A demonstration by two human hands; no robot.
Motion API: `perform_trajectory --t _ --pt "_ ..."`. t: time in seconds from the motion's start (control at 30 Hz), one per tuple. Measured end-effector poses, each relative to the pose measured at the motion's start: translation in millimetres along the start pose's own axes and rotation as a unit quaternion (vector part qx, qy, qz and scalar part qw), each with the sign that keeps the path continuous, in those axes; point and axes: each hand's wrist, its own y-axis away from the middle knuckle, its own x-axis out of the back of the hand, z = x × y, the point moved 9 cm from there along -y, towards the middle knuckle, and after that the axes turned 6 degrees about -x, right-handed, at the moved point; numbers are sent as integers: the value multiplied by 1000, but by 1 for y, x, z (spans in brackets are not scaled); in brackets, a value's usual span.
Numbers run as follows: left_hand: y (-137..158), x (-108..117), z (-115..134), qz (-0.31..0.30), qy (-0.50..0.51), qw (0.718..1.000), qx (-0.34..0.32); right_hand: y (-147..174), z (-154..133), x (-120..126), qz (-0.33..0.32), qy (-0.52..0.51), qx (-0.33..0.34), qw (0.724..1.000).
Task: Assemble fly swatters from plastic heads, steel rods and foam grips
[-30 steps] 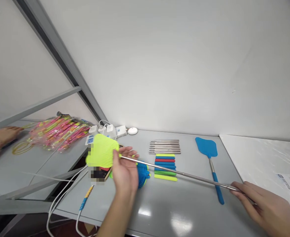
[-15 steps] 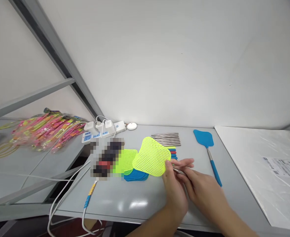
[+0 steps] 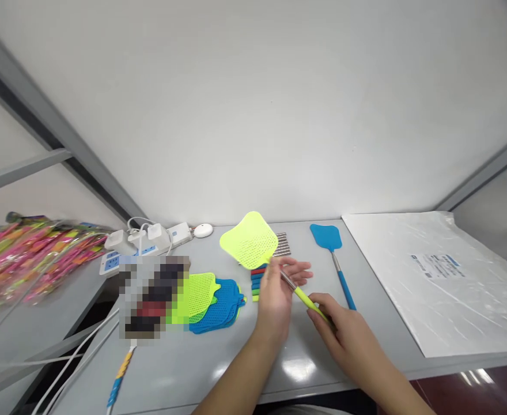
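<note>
A yellow-green fly swatter point(image 3: 250, 241) is between my two hands, its perforated head tilted up to the left. My left hand point(image 3: 276, 297) pinches it at the neck, thumb against it, with the other fingers stretched out to the right. Past that hand a short metal rod point(image 3: 287, 280) runs into a yellow-green handle point(image 3: 306, 298). The fingers of my right hand point(image 3: 344, 329) close round the handle's lower end. Behind my left hand lie several coloured handles point(image 3: 258, 281) and several metal rods point(image 3: 283, 243), partly hidden.
A blue fly swatter point(image 3: 326, 236) lies to the right, beside a white wrapped sheet point(image 3: 392, 253). Loose green heads point(image 3: 201, 294) and blue heads point(image 3: 219, 305) lie left, next to a blurred-out object point(image 3: 154, 300). A power strip point(image 3: 113, 262) with chargers and cables stands behind.
My right hand has moved down and right from beside my left hand, and now grips a yellow-green handle on the rod. The swatter head has risen. The view has shifted right.
</note>
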Motion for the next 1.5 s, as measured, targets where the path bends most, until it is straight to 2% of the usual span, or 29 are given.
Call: perform_trajectory --t 0.1,0.17,0.23,0.33,0.4,0.47,0.6,0.77,0.97,1.07,1.27,1.5 --pt "13 -23 -46 -102 -127 982 92 5 22 6 76 28 -35 996" --pt "20 -30 -67 -166 -261 945 106 6 44 10 113 56 -77 989" --pt "20 -34 -74 -211 -384 896 71 3 65 13 128 90 -117 981" --pt "11 -37 -73 -233 -509 829 9 -7 86 16 131 136 -159 969" --pt "4 -39 -72 -236 -558 796 -11 -14 92 18 129 159 -173 963" --pt "-2 -39 -75 -243 -583 775 -14 -20 93 18 127 182 -179 959" --pt "-7 -41 -81 -269 -589 761 -47 -27 88 17 124 222 -179 950" --pt "-10 -41 -85 -304 -587 747 -64 -24 81 25 134 214 -134 958" --pt "-13 -38 -88 -310 -597 740 -19 -15 115 41 145 123 -190 963" --pt "-13 -39 -93 -322 -606 728 -15 -15 125 37 126 90 -200 968" --pt "-15 -48 -101 -364 -622 692 -32 -19 117 24 102 132 -174 971" --pt "-15 -59 -97 -405 -632 660 -39 -17 122 23 105 145 -171 969"
